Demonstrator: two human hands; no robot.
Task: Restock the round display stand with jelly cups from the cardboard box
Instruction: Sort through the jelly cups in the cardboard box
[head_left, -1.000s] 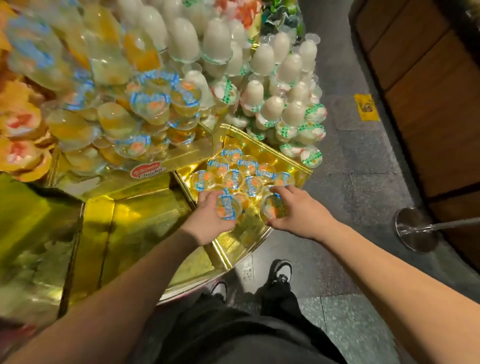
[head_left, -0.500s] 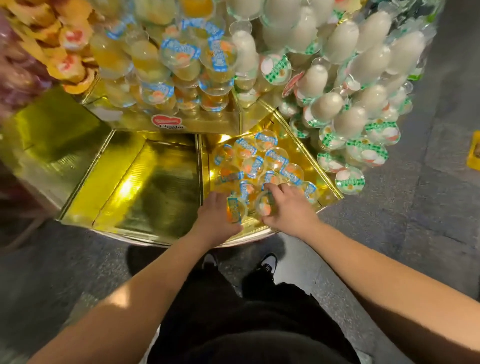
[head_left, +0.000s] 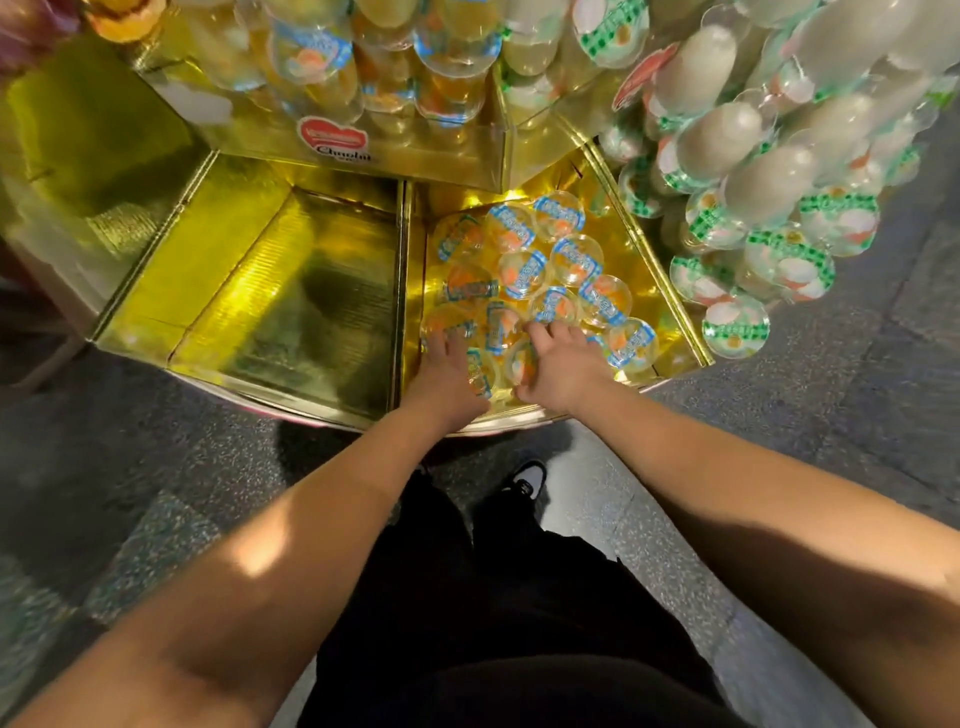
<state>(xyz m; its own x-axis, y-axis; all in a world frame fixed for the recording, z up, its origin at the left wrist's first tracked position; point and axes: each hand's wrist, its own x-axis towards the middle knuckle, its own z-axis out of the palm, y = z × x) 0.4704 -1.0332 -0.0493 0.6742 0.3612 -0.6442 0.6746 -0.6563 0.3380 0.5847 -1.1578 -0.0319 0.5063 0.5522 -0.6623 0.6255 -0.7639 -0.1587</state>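
Note:
The round display stand's lower tier has gold-lined compartments. The compartment (head_left: 649, 270) in front of me holds several clear jelly cups (head_left: 524, 270) with blue-banded lids and orange fruit. Both hands are down at its near edge. My left hand (head_left: 444, 376) holds a tilted jelly cup (head_left: 480, 375) against its thumb side. My right hand (head_left: 561, 364) curls round another jelly cup (head_left: 519, 364) right beside it. The two held cups nearly touch. The cardboard box is out of view.
To the left lies a gold compartment (head_left: 291, 291) with nothing in it. Above hang stacked blue-label cups (head_left: 311, 52), and white jelly cups with green-checked lids (head_left: 748, 171) bulge out at the right. Grey speckled floor (head_left: 831, 395) and my shoes lie below.
The view has swung so the stand sits higher and nearer. Both hands have sunk lower into the compartment with their cups and drawn closer together.

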